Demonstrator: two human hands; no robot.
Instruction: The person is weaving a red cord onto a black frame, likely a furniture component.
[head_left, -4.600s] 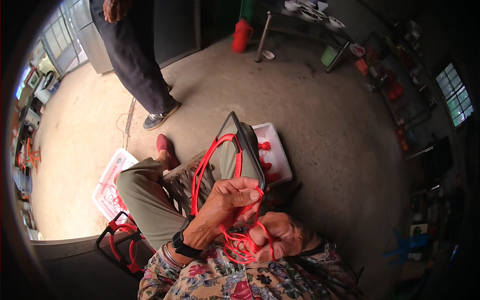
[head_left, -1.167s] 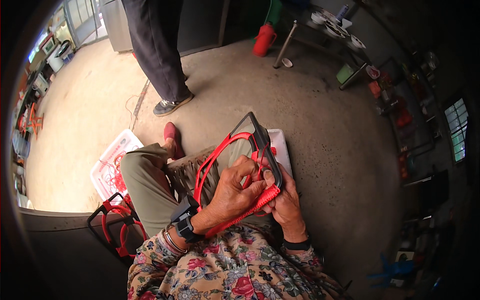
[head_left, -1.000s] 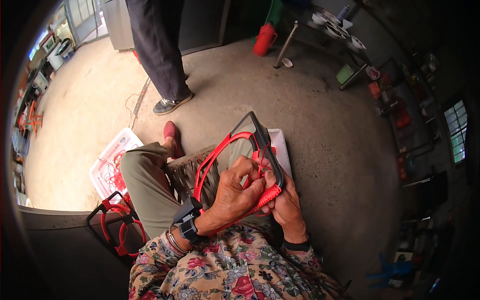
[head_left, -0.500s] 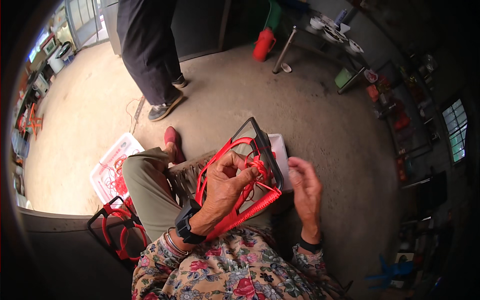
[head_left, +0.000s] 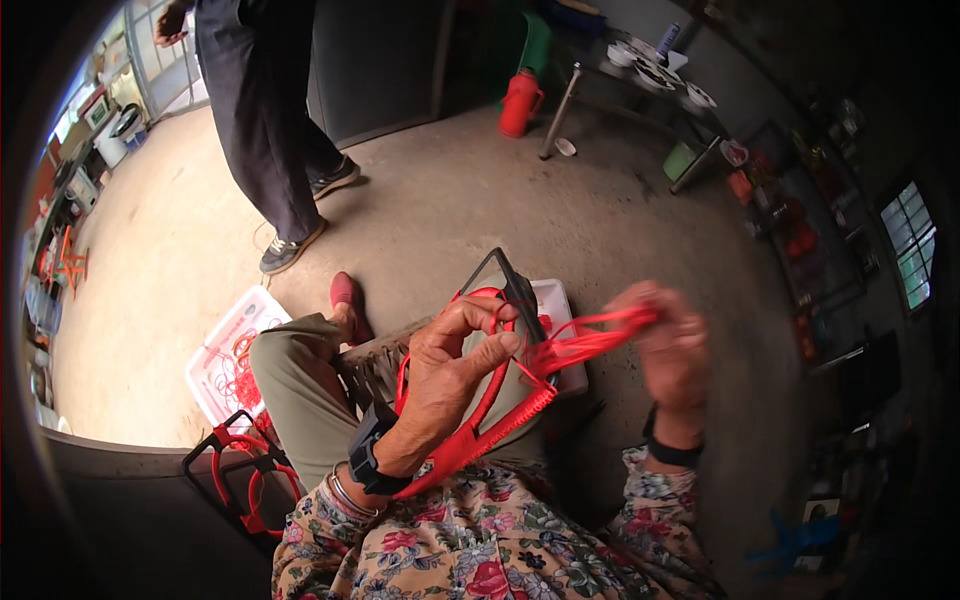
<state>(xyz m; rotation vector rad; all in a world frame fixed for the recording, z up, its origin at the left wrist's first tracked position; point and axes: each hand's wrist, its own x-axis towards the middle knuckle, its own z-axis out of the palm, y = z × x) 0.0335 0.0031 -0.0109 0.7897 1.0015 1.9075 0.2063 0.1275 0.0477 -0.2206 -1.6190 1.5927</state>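
The left hand (head_left: pixel 455 350) is over a frame (head_left: pixel 517 290), the right hand (head_left: pixel 675 345) to its right, cord (head_left: pixel 590 343) stretching between frame and right hand. One tray (head_left: pixel 203 376), cord inside, sits left of the left leg (head_left: pixel 305 385); another tray (head_left: pixel 573 380) sits partly behind the frame. Ahead left stands a co-worker (head_left: pixel 260 130); ahead right, a flask (head_left: pixel 518 105) beside a table (head_left: pixel 560 112) holding dishes (head_left: pixel 655 77).

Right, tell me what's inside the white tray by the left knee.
The white tray holds tangled red cord. The left knee covers part of it; whatever lies there, or under the cord, cannot be seen.
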